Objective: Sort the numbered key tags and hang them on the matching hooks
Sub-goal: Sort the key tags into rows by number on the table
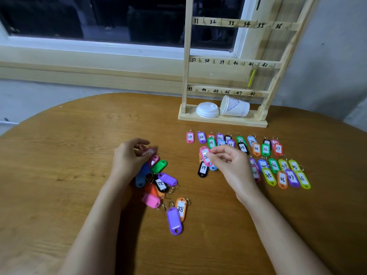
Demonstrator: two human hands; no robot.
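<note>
Now both hands are clamped on tags: the right hand (228,163) pinches a pink key tag (205,155) between thumb and fingertips just above black tag 39 (203,169), by the sorted rows (274,165) on the counter (69,185). The left hand (129,157) curls round a blurred pink tag (150,151) atop the loose heap (166,178). Behind the rows stands the wooden hook rack (186,76), numbered 31 to 48, with one yellow-green tag (251,78) hanging near 41.

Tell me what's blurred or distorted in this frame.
Head view: the reddish tag in the left hand is motion-blurred, number unreadable; the pink tag in the right hand is slightly soft; the wide-angle lens bows the table edge.
</note>
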